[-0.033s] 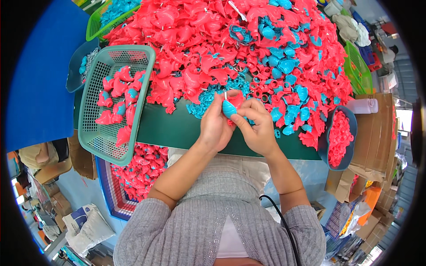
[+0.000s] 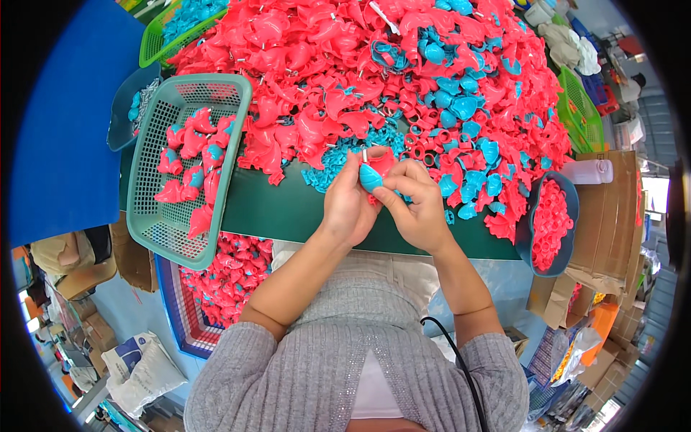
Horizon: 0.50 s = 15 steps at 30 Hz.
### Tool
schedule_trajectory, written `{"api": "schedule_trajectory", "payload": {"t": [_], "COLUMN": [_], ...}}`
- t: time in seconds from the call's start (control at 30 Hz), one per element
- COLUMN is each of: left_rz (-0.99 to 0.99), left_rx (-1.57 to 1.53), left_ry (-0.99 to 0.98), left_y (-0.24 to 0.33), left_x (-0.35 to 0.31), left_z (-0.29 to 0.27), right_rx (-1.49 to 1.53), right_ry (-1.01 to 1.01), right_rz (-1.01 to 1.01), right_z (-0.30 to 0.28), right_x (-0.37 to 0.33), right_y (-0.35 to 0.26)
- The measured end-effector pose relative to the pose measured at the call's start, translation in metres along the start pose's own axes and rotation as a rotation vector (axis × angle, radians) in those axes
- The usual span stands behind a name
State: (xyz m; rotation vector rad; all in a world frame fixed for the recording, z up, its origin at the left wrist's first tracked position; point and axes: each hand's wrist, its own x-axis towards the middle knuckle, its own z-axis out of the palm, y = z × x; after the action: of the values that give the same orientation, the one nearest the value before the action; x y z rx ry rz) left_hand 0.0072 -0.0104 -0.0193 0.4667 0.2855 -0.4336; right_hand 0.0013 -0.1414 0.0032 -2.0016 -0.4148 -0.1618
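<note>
Over the near edge of the table, both hands hold one part-built plastic toy piece, made of a pink shell [image 2: 381, 162] with a blue leaf-shaped part [image 2: 371, 177] on it. My left hand [image 2: 348, 205] cradles it from the left, fingers closed round its side. My right hand [image 2: 416, 209] pinches the lower right of the blue part between thumb and fingers. Much of the pink shell is hidden by the fingers. Just beyond the hands lies a heap of small blue parts [image 2: 322, 176], and behind it a large pile of pink shells [image 2: 302, 86] mixed with blue pieces.
On the left stands a green mesh basket [image 2: 137, 180] with several pink-and-blue pieces in it. A dark bowl [image 2: 121, 108] of small metal parts is behind it. Below the table edge sits a blue-rimmed crate [image 2: 167, 302] of pink pieces. At right are a bowl [image 2: 568, 248] of pink parts and a cardboard box [image 2: 608, 223].
</note>
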Motion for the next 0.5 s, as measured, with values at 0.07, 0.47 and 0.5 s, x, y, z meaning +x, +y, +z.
{"api": "schedule_trajectory", "payload": {"t": [0.07,0.47,0.5], "left_rz": [-0.034,0.03,0.022], "left_rx": [-0.017,0.005,-0.013], "left_ry": [0.003,0.033,0.021], "left_y": [0.003,-0.007,-0.008], "left_x": [-0.002,-0.006,-0.006], "left_z": [0.003,0.005,0.003], "right_rx": [-0.033,-0.109,-0.125], "right_ry": [-0.028,0.092,0.074], "right_rz": [-0.017,-0.01,-0.029], "right_z": [-0.004,0.011,0.011], "right_x": [0.0,-0.005,-0.004], "right_y": [-0.002,0.0,0.002]}}
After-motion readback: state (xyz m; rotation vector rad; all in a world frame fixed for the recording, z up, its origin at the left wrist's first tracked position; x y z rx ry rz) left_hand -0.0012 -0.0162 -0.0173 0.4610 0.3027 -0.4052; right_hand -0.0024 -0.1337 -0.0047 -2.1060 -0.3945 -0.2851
